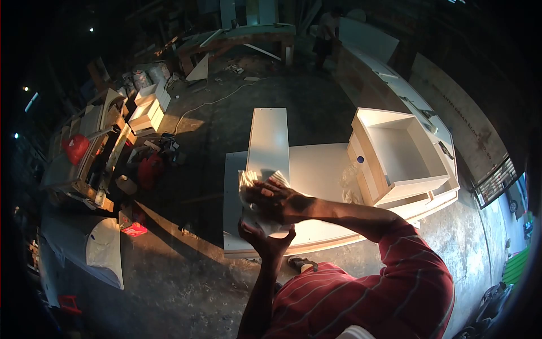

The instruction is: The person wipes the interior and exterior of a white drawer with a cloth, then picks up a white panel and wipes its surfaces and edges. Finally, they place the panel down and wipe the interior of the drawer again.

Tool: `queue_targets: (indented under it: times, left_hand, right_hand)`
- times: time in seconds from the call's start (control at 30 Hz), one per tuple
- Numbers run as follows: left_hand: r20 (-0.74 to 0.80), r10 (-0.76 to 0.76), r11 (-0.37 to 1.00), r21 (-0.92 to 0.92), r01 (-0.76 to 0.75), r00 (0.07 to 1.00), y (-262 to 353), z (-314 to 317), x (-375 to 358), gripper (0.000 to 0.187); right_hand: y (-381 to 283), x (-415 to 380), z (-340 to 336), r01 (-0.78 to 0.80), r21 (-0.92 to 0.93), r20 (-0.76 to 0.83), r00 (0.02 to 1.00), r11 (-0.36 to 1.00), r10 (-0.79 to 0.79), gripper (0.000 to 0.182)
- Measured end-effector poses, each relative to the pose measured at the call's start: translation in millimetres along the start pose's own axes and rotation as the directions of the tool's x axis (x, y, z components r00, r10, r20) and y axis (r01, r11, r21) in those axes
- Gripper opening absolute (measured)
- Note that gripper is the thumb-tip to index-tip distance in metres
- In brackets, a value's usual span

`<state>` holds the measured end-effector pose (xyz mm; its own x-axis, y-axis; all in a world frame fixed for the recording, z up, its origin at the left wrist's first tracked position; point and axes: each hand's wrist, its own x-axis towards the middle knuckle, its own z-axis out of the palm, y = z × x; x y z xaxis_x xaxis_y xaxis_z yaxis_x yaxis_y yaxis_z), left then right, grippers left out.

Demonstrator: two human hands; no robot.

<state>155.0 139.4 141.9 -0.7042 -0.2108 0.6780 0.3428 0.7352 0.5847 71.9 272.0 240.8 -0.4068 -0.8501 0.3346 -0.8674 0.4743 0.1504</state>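
A long white board [269, 133] with small holes near its far end extends away from me above a larger white panel [319, 169]. My right hand [274, 199] presses a striped, pale cloth [247, 179] against the board's near part, its fingers bent over the cloth. My left hand [266, 240] holds the board's near end from below, thumb on the right side and fingers on the left. Part of the near end is hidden by my hands.
White drawer boxes [403, 150] are stacked on the panel's right, beside crumpled clear plastic [351, 183]. At left, a red hard hat [76, 148] rests on a wooden bench. A person [326, 39] stands at the back by a long worktable. A cord [195, 107] crosses the floor.
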Motion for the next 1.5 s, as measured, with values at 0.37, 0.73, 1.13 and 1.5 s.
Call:
queue_targets:
  times: [0.37, 0.73, 1.13, 1.5]
  left_hand:
    - [0.063, -0.162, 0.987, 0.02, 0.161, 0.985, 7, -9, -4, 0.134]
    - [0.0, -0.121, 0.99, 0.066, 0.121, 0.993, 12, -10, -1, 0.119]
    - [-0.022, -0.095, 0.994, 0.048, 0.096, 0.995, 0, -7, -3, 0.118]
    - [0.004, -0.103, 0.991, 0.085, 0.102, 0.995, 0, -8, -8, 0.123]
  right_hand:
    - [89, 30, 48, -0.065, 0.081, -0.117, 0.99, 0.995, 0.074, 0.045]
    - [254, 49, 77, -0.346, -0.126, -0.044, 0.938, 0.93, 0.343, 0.043]
    - [382, 75, 60, -0.763, 0.533, 0.062, 0.467, 0.367, 0.882, 0.027]
    - [215, 26, 57, -0.516, 0.185, 0.069, 0.856, 0.836, 0.513, 0.068]
